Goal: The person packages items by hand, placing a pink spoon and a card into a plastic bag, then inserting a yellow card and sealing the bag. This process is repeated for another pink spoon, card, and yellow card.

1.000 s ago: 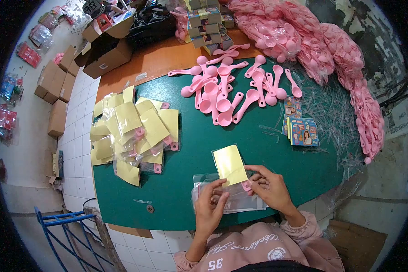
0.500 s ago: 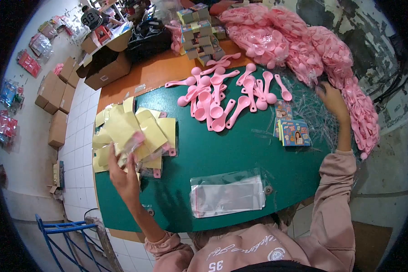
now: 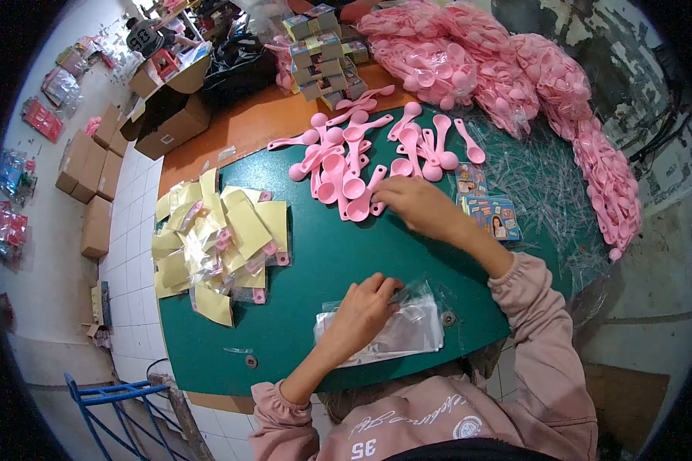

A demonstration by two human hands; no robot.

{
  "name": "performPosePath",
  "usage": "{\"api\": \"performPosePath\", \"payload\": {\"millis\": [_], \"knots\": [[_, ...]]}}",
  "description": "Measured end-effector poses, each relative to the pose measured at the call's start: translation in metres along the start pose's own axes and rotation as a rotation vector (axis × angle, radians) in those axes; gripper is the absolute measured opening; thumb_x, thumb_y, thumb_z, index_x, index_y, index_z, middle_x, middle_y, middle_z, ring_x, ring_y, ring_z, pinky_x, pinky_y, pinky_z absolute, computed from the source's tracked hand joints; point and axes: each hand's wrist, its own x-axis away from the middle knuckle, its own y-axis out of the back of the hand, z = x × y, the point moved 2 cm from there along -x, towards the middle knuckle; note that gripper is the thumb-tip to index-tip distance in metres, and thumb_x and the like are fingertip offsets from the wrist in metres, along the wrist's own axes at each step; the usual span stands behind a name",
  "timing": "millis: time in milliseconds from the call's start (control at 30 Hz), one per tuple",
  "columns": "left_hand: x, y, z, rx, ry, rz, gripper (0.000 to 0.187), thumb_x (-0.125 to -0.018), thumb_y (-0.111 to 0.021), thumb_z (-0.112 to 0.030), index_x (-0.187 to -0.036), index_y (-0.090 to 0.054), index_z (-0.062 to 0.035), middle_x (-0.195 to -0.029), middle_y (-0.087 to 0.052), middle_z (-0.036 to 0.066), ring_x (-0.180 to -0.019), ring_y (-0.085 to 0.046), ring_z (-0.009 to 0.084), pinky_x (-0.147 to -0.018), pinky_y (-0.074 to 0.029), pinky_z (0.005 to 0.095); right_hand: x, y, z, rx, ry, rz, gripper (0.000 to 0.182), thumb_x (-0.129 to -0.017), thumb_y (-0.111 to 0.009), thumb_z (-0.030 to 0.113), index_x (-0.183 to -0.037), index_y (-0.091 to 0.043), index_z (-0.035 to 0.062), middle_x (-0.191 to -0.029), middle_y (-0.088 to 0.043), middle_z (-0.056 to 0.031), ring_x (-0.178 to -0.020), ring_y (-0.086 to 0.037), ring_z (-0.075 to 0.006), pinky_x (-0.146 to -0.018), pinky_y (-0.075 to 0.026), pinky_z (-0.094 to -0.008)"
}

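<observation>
A round green tabletop (image 3: 346,253) is shown, its near edge cut off by the person's pink sleeves and its far edge met by an orange wooden surface (image 3: 246,123). Open green room is left through the middle, between the piles.

The left hand (image 3: 365,307) is laid palm down, fingers loosely bent, on a stack of clear plastic sleeves (image 3: 411,330) at the near edge; whether a sleeve is pinched cannot be told. The right hand (image 3: 415,207) is stretched toward the far side, fingers curled at the near end of a scatter of loose pink plastic spoons (image 3: 361,157); whether a spoon is gripped cannot be told.

Just right of the right hand, a small stack of printed colour cards (image 3: 496,215) is seen. At the left, a heap of yellow-backed packets in clear film (image 3: 215,238) is spread. Along the far and right edges, bulk bags of pink spoons (image 3: 515,69) are piled, with bundles of printed cards (image 3: 319,46) beyond. Brown cardboard boxes (image 3: 92,161) are stood on the tiled floor at the left.
</observation>
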Motion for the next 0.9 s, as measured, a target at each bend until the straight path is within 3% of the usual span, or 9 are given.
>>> {"api": "performPosePath", "payload": {"millis": [33,133,233,300,433,467,600,767,900], "knots": [[0.0,0.002,0.0,-0.003,0.001,0.001,0.036,-0.07,-0.068,-0.017,-0.1,-0.053,-0.0042,-0.088,-0.051,0.011,-0.08,-0.052,0.0291,-0.071,-0.043,0.0351,-0.004,-0.007,0.006,0.064,0.09,-0.042,0.025,-0.073,-0.054,0.007,-0.099,-0.054,0.0071,-0.097,-0.055,-0.0075,-0.093,-0.054,-0.0251,-0.077,-0.043,-0.0374],[-0.005,0.011,0.004,0.09,0.007,0.051,0.03,-0.071,-0.065,-0.011,-0.097,-0.051,-0.0032,-0.086,-0.052,0.01,-0.078,-0.053,0.0273,-0.069,-0.044,0.0342,-0.01,-0.017,0.012,0.275,0.085,0.025,0.024,-0.075,-0.051,0.01,-0.099,-0.052,0.0078,-0.095,-0.053,-0.0059,-0.093,-0.053,-0.0229,-0.074,-0.043,-0.0369],[-0.007,0.02,0.015,0.297,-0.009,0.071,0.02,-0.072,-0.061,-0.006,-0.088,-0.05,-0.0032,-0.077,-0.054,0.008,-0.075,-0.055,0.0215,-0.066,-0.044,0.0332,-0.009,-0.015,0.011,0.23,0.033,0.112,0.027,-0.074,-0.052,0.009,-0.101,-0.052,0.0078,-0.097,-0.052,-0.0079,-0.091,-0.052,-0.0248,-0.076,-0.041,-0.0363],[-0.007,0.021,0.023,0.794,0.198,0.051,0.016,-0.075,-0.059,-0.003,-0.085,-0.047,-0.0022,-0.08,-0.059,0.007,-0.076,-0.059,0.0138,-0.067,-0.046,0.0264,-0.005,-0.014,0.009,0.293,0.027,0.068,0.023,-0.075,-0.051,0.01,-0.097,-0.052,0.0064,-0.095,-0.052,-0.0088,-0.091,-0.052,-0.0244,-0.074,-0.042,-0.0359],[-0.009,0.028,0.031,1.115,0.32,0.019,0.013,-0.084,-0.054,-0.005,-0.094,-0.047,-0.0007,-0.086,-0.062,0.009,-0.079,-0.06,0.0114,-0.068,-0.046,0.0234,-0.003,-0.009,0.009,0.337,0.005,0.105,0.019,-0.074,-0.052,0.008,-0.092,-0.051,0.0042,-0.092,-0.052,-0.01,-0.092,-0.051,-0.0248,-0.073,-0.043,-0.0355],[-0.008,0.029,0.032,1.139,0.366,-0.002,0.018,-0.087,-0.051,-0.006,-0.103,-0.047,0.0001,-0.087,-0.063,0.01,-0.08,-0.06,0.011,-0.069,-0.045,0.0229,-0.002,-0.006,0.009,0.294,-0.01,0.087,0.023,-0.071,-0.053,0.005,-0.094,-0.05,0.0038,-0.094,-0.052,-0.0106,-0.094,-0.051,-0.0246,-0.074,-0.043,-0.036],[-0.007,0.039,0.037,1.098,0.362,-0.081,0.027,-0.087,-0.054,-0.016,-0.11,-0.049,-0.0009,-0.09,-0.064,0.01,-0.08,-0.06,0.0122,-0.071,-0.045,0.0223,0.004,-0.002,0.0,0.318,-0.001,0.13,0.027,-0.07,-0.054,0.002,-0.097,-0.05,0.0029,-0.096,-0.052,-0.0111,-0.095,-0.05,-0.0248,-0.078,-0.043,-0.0357],[-0.003,0.051,0.046,1.179,0.377,-0.18,0.027,-0.085,-0.057,-0.012,-0.108,-0.05,-0.0007,-0.093,-0.064,0.01,-0.084,-0.06,0.013,-0.073,-0.045,0.0226,0.008,-0.003,-0.003,0.342,0.216,0.12,0.025,-0.072,-0.052,0.006,-0.096,-0.05,0.0022,-0.098,-0.053,-0.0084,-0.094,-0.05,-0.0244,-0.076,-0.047,-0.0294],[-0.002,0.051,0.05,1.202,0.428,-0.234,0.026,-0.085,-0.057,-0.012,-0.107,-0.051,-0.001,-0.094,-0.064,0.011,-0.083,-0.06,0.0124,-0.074,-0.046,0.0231,0.006,-0.003,-0.008,0.389,0.252,0.211,0.019,-0.073,-0.051,0.009,-0.091,-0.052,0.0026,-0.096,-0.053,-0.0072,-0.093,-0.051,-0.023,-0.074,-0.048,-0.0287]]}}
